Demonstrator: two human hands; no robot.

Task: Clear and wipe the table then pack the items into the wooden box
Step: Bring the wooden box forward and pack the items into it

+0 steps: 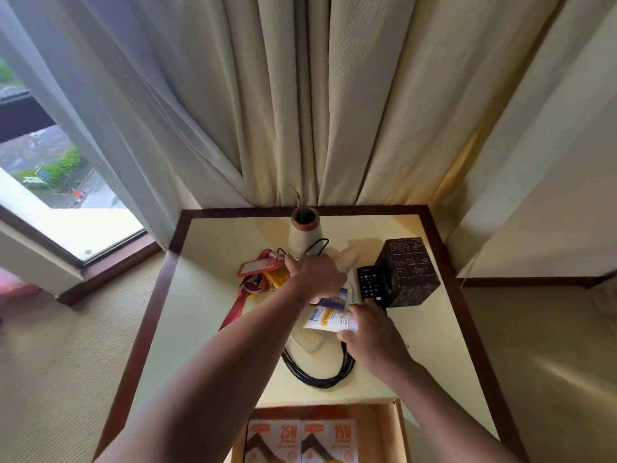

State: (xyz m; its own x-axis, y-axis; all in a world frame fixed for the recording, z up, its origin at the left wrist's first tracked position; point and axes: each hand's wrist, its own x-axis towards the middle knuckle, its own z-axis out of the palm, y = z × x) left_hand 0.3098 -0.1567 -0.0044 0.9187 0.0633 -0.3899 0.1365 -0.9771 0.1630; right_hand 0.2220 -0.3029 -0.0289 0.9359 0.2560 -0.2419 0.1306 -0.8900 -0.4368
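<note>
A cream table (213, 295) with a dark wood rim holds a clutter of items. My right hand (369, 332) grips a white and yellow tube (325, 320) near the table's middle. My left hand (314, 274) reaches further back, its fingers down among a red luggage tag (257, 267), a yellow packet (279, 279) and a thin cable; what it holds is hidden. A coiled black cable (317, 375) lies below the tube. At the near edge the wooden box (397, 426) stands open with two orange and white cartons (302, 442) inside.
A cream vase (304, 235) with a brown neck stands at the back centre. A dark patterned tissue box (409, 272) and a black remote (369, 280) sit at the right. Curtains hang behind the table, a window is to the left, and beige carpet surrounds it.
</note>
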